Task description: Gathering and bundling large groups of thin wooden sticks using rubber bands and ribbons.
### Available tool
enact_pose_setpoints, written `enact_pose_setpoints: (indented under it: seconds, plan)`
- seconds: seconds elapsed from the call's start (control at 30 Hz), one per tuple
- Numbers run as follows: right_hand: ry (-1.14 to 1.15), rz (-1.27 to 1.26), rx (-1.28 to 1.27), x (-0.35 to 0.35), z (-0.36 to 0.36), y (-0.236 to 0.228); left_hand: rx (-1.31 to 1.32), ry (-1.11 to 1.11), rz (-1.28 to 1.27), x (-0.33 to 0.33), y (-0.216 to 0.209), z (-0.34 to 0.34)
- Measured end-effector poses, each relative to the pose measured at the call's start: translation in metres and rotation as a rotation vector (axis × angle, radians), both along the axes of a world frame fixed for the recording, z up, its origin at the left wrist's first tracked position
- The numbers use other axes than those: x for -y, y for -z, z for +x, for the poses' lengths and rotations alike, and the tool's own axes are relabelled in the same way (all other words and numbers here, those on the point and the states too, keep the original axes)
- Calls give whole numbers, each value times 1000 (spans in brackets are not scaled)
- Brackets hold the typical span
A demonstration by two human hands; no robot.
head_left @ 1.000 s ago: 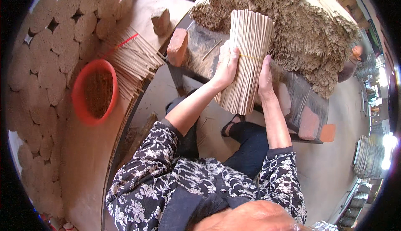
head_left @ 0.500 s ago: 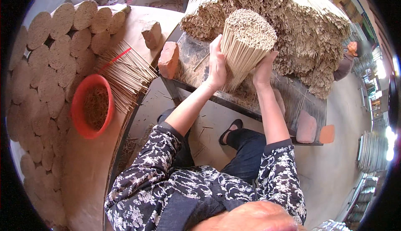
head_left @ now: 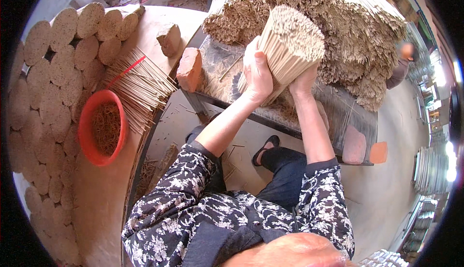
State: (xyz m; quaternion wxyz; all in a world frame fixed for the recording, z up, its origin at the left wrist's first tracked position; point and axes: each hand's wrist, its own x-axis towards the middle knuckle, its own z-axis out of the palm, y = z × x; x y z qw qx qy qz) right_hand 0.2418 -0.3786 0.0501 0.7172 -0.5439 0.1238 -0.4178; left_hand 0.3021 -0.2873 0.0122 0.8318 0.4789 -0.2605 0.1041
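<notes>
A thick bundle of thin tan sticks [head_left: 292,44] is held up between my two hands over the dusty work table [head_left: 217,57], its cut ends facing up and tilted to the right. My left hand [head_left: 257,71] wraps its left side, thumb up along the sticks. On the lower right side my right hand [head_left: 304,79] grips it, with its fingers partly hidden behind the bundle. Just behind the bundle rises a big heap of loose sticks [head_left: 348,44] with rough brown ends.
Stacked round bundles [head_left: 63,54] fill the far left. Beside them are a red bowl of rubber bands [head_left: 123,127] and loose sticks [head_left: 140,88] with a red strip. Bricks lie at the edges, including a red brick [head_left: 189,69] and an orange block [head_left: 378,152]. Another person [head_left: 400,69] is at right.
The bundle has turned and tilted further right in my hands. My left hand has shifted its grip, and its thumb now shows along the sticks.
</notes>
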Motion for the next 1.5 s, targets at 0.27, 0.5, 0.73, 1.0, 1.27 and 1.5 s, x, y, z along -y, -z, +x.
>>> enact_pose_setpoints:
  seconds: [0.27,0.5,0.73,1.0,1.27,1.5]
  plan:
    - [177,-546,-194,30,-26,-87,-122,-101,14,-24,24,14]
    - [241,-1474,-586,-3,8,-109,-390,104,-134,-12,53,47]
    - [-47,-1843,-696,23,11,-105,-207,419,34,15,66,45]
    - [-180,-1412,-654,28,12,-103,-179,444,-1,20,74,43]
    - [-49,-1332,55,-34,-71,-72,-252,53,20,-19,54,44]
    - [-288,-935,-349,-64,-104,90,-79,-133,131,-111,56,67]
